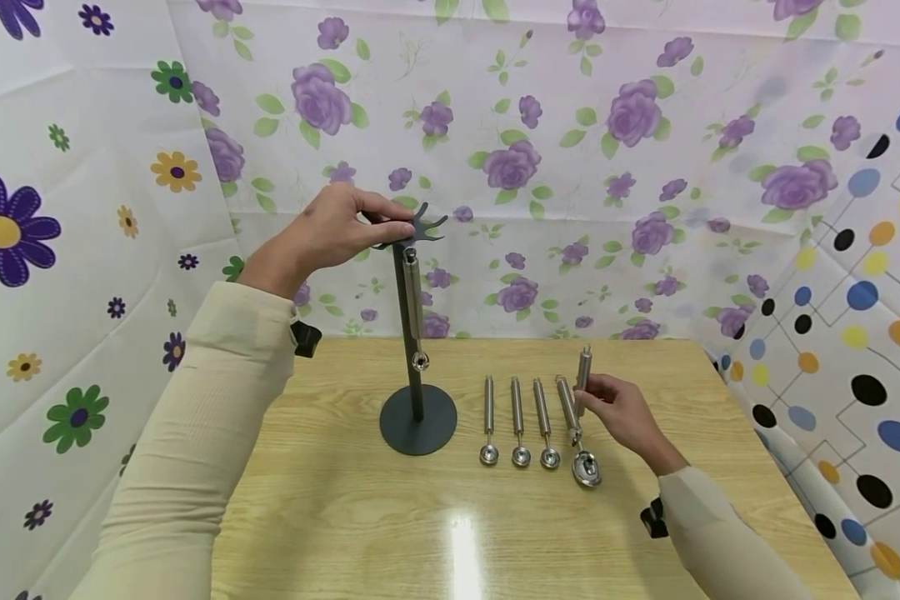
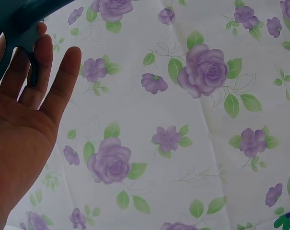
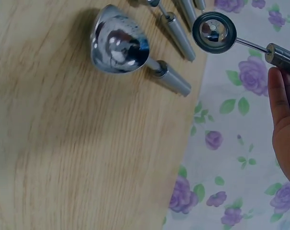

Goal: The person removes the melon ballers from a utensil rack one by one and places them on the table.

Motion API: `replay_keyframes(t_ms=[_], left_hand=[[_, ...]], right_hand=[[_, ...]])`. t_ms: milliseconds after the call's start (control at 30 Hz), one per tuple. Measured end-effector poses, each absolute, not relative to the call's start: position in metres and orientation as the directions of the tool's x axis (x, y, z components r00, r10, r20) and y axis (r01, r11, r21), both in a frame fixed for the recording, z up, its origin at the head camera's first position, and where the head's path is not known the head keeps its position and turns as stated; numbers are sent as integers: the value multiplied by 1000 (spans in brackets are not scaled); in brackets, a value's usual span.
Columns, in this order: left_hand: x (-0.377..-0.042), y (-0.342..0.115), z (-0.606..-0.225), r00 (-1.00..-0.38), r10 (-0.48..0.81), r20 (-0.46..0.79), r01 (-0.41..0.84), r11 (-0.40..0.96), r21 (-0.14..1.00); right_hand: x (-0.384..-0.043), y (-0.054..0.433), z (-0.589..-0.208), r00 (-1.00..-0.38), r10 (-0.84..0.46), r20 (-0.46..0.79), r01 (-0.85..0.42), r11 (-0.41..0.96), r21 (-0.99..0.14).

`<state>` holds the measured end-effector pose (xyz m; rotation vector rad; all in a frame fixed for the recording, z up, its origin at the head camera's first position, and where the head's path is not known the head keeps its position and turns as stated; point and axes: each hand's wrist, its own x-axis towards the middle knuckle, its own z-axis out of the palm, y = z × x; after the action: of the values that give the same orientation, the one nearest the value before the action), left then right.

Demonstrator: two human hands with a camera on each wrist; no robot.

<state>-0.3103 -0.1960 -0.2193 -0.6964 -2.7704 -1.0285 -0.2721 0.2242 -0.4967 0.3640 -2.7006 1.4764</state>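
Note:
My left hand [image 1: 337, 221] grips the hooked top of a dark metal stand [image 1: 406, 333], its fingers among the hooks [image 2: 13, 48]. From one hook hangs a steel melon baller [image 1: 414, 300], head down. Over the right part of the table, my right hand [image 1: 626, 412] holds another melon baller [image 1: 584, 371] by its handle. Its small round head [image 3: 214, 32] shows in the right wrist view, raised above the table. Just beneath it lies a larger steel scoop [image 1: 587, 469], bowl toward the near side.
Three more melon ballers [image 1: 489, 417] lie side by side between the stand's round base [image 1: 418, 421] and the larger scoop, handles pointing away. They rest on a wooden table [image 1: 360, 525]. Flowered cloth [image 1: 450, 150] hangs behind, with patterned cloths at both sides.

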Motion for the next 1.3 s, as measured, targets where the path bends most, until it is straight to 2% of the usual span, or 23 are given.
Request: replay_keyframes(t_ms=[1300], left_hand=[[-309, -195, -219, -898, 370, 237, 435, 673, 599]], right_hand=[[-264, 271, -527, -992, -101, 82, -127, 618, -776]])
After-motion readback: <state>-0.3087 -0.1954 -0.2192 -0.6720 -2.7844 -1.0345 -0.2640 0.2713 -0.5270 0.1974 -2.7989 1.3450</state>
